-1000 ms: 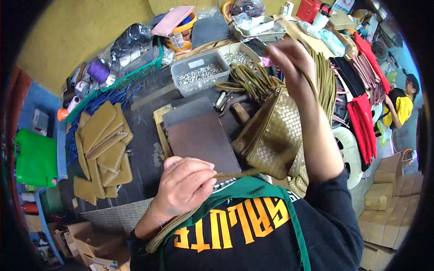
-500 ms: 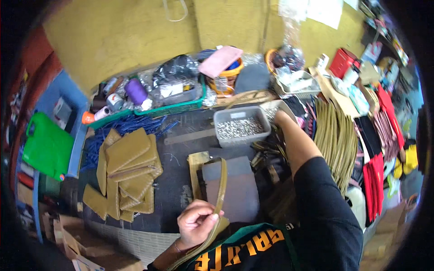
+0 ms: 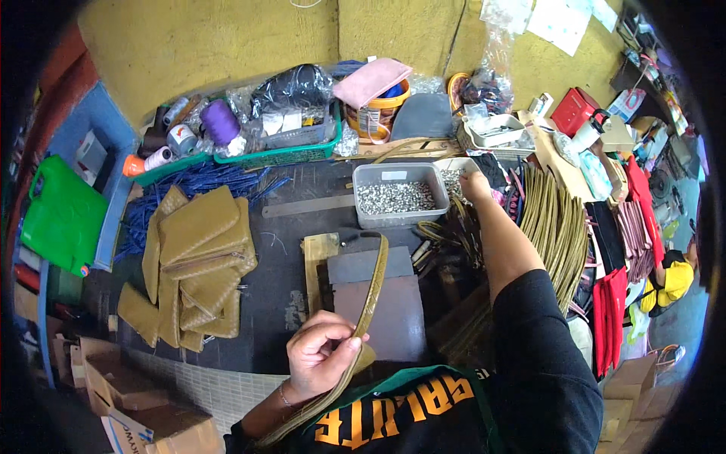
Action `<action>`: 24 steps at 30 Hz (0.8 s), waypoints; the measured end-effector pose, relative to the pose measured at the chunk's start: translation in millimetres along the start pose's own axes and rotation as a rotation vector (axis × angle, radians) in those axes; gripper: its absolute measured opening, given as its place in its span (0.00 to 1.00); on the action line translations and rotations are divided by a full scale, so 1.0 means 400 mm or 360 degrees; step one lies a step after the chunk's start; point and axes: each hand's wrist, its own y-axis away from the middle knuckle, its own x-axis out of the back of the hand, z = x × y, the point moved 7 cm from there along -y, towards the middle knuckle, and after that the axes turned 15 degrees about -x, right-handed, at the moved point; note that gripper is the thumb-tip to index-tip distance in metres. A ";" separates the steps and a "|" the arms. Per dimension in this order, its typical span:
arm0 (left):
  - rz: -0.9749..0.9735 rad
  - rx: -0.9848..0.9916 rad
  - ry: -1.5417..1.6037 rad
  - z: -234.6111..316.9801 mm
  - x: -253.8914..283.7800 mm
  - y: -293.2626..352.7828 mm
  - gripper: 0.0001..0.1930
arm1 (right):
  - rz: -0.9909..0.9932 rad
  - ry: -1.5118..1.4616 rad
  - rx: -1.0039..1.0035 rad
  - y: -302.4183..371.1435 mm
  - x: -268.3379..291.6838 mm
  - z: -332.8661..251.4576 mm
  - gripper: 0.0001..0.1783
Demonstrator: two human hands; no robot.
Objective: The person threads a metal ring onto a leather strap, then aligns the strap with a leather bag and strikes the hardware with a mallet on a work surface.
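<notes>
Your left grip (image 3: 324, 354) pinches olive strap (image 3: 373, 291); keep it untwisted. Right grip (image 3: 474, 186) at white tray (image 3: 455, 162), can't tell if closed; handle metal bits (image 3: 451, 180) lightly.

We look from the person's head, through the left one of two side-by-side fisheye cameras, facing forward and steeply down over the dark flat bench (image 3: 276, 280). Our view is upright and unmirrored. Nearest to us, the black fabric shirt with orange lettering (image 3: 393, 412) spans the lower centre; the bare left hand (image 3: 321, 352) sits close above it, while the bare right hand (image 3: 475, 185) lies farther off, right of centre. The rough yellow wall (image 3: 227, 38) stands beyond the bench, across the top. Black rounds off our frame's corners.
</notes>
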 end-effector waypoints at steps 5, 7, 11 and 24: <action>0.0155 0.0064 0.0029 -0.019 -0.006 0.011 0.01 | -0.0393 -0.1439 -0.0077 0.063 0.143 -0.002 0.08; 0.0194 0.0039 0.0006 -0.033 -0.004 0.008 0.01 | -0.0686 -0.2088 0.0007 0.176 0.242 -0.083 0.04; 0.0226 0.0050 -0.0136 0.007 -0.022 -0.007 0.02 | -0.1401 -0.2282 0.0460 0.574 0.386 -0.201 0.04; 0.0109 -0.0146 -0.0364 0.104 -0.131 0.033 0.04 | -0.1905 -0.2549 0.0355 0.932 0.319 -0.133 0.07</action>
